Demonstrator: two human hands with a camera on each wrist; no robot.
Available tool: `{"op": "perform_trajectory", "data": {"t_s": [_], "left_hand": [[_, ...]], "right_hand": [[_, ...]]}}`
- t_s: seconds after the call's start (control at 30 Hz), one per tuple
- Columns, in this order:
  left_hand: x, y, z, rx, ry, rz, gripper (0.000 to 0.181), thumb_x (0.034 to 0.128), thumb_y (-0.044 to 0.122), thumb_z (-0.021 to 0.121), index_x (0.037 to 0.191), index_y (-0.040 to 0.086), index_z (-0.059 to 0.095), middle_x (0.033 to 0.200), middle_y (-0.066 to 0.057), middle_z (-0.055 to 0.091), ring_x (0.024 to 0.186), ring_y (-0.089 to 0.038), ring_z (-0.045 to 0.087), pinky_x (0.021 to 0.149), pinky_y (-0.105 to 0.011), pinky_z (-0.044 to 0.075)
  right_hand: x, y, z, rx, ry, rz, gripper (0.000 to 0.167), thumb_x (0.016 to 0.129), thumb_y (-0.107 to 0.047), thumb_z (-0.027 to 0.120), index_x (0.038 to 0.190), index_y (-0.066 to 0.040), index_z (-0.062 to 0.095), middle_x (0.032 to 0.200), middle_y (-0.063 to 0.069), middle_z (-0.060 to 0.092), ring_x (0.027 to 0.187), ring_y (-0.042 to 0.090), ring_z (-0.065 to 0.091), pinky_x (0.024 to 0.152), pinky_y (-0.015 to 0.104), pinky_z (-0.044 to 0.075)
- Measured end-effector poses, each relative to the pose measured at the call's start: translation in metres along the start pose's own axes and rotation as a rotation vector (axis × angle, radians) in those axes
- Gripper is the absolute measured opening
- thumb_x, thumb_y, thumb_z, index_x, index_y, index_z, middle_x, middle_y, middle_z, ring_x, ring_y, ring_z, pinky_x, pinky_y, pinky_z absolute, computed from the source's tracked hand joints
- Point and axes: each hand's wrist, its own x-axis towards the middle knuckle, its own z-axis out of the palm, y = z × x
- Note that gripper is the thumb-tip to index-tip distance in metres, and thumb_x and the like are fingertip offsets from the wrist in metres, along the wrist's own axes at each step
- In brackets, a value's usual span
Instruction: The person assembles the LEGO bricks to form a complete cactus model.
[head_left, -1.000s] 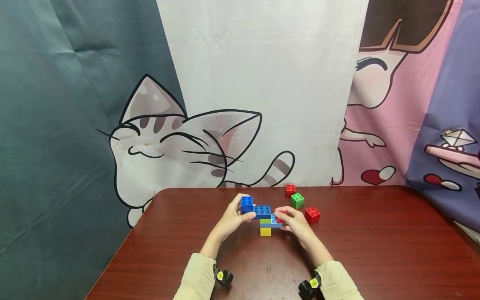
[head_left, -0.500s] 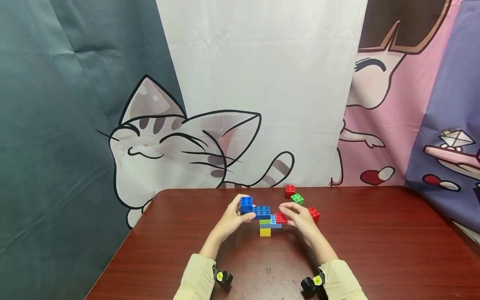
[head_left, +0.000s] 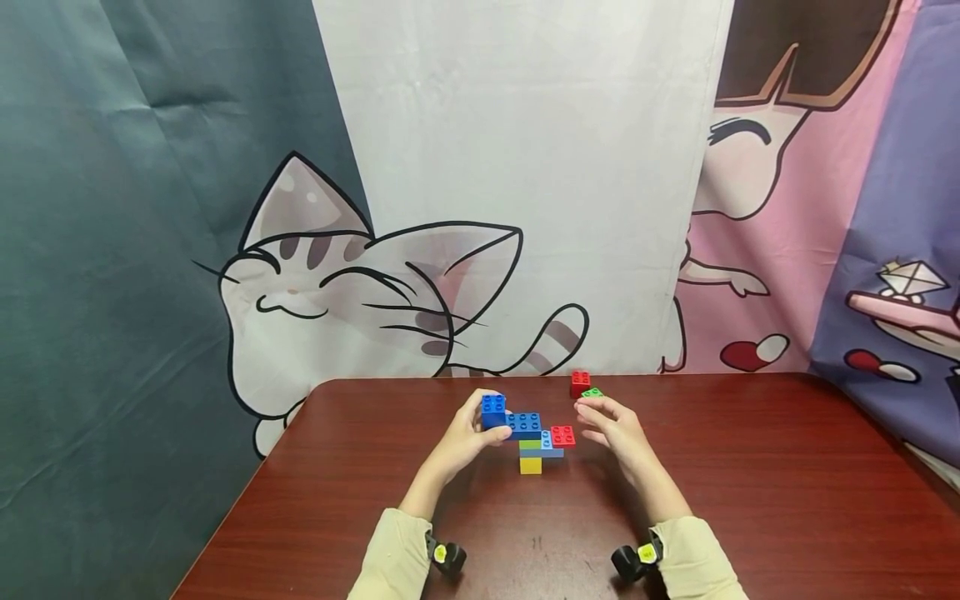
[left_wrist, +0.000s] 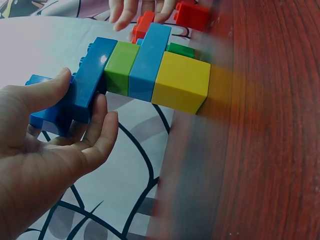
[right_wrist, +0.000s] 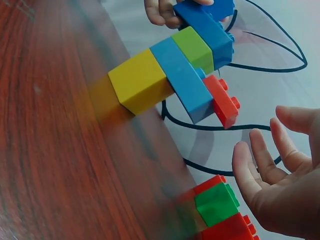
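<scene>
- your left grip (head_left: 461, 436) pinched the dark blue bricks (head_left: 522, 426) at lower centre
- your right grip (head_left: 619, 433) hung loosely spread, holding nothing, right of the attached red brick (head_left: 562, 436)

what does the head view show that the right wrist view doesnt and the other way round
Only the head view: the person's sleeves and the face of the printed cat. Only the right wrist view: a second loose red brick, at the bottom edge. Both: the left hand holding the stacked bricks by their blue end, the open right hand, a loose green brick and one loose red brick.
</scene>
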Motion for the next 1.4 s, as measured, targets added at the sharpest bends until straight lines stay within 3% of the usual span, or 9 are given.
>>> {"op": "perform_trajectory", "data": {"t_s": [0.2,0.47,0.67,0.8,1.17,1.4], "left_hand": [[0.000,0.000,0.000,-0.005,0.003,-0.001,0.046,0.0921,0.008,0.064,0.132,0.008,0.043,0.128,-0.024,0.059,0.108,-0.026,0.062,0.091,-0.041,0.057],[0.000,0.000,0.000,-0.010,0.003,-0.001,0.046,0.0919,0.008,0.065,0.132,0.008,0.043,0.128,-0.024,0.059,0.107,-0.025,0.062,0.091,-0.040,0.057],[0.000,-0.001,0.001,-0.006,0.004,-0.002,0.046,0.0918,0.009,0.065,0.132,0.008,0.043,0.127,-0.024,0.059,0.107,-0.026,0.062,0.090,-0.041,0.057],[0.000,0.000,0.000,-0.011,0.000,0.002,0.046,0.0919,0.008,0.065,0.132,0.008,0.043,0.127,-0.025,0.059,0.107,-0.026,0.062,0.090,-0.041,0.057],[-0.001,0.000,-0.001,-0.017,0.001,0.010,0.046,0.0917,0.007,0.064,0.132,0.007,0.043,0.127,-0.025,0.059,0.106,-0.025,0.062,0.091,-0.042,0.057],[-0.001,0.000,0.000,-0.011,0.002,0.002,0.046,0.0917,0.007,0.064,0.132,0.007,0.043,0.128,-0.025,0.059,0.108,-0.026,0.062,0.091,-0.042,0.057]], "right_hand": [[0.001,-0.003,-0.007,0.047,0.006,-0.010,0.033,0.093,-0.018,0.064,0.119,0.002,0.060,0.094,-0.014,0.066,0.085,-0.001,0.065,0.082,0.023,0.057],[0.002,-0.006,-0.024,0.080,0.065,-0.017,0.026,0.094,-0.013,0.062,0.116,0.000,0.061,0.090,-0.014,0.065,0.078,-0.002,0.063,0.075,0.017,0.056],[0.003,-0.005,-0.034,0.094,0.083,-0.038,0.011,0.093,-0.012,0.063,0.103,-0.016,0.068,0.089,-0.018,0.066,0.079,-0.003,0.063,0.077,0.017,0.056],[0.001,-0.006,-0.038,0.074,0.095,-0.035,0.013,0.094,-0.014,0.063,0.094,-0.026,0.067,0.087,-0.021,0.065,0.081,-0.004,0.061,0.076,0.015,0.055],[0.003,-0.004,-0.045,-0.011,0.124,-0.013,0.011,0.094,-0.019,0.064,0.105,-0.021,0.067,0.087,-0.025,0.062,0.089,-0.001,0.059,0.078,0.014,0.052],[0.003,0.001,-0.050,-0.036,0.137,-0.017,0.017,0.092,-0.019,0.067,0.109,-0.017,0.066,0.086,-0.027,0.063,0.085,-0.008,0.059,0.078,0.014,0.052]]}}
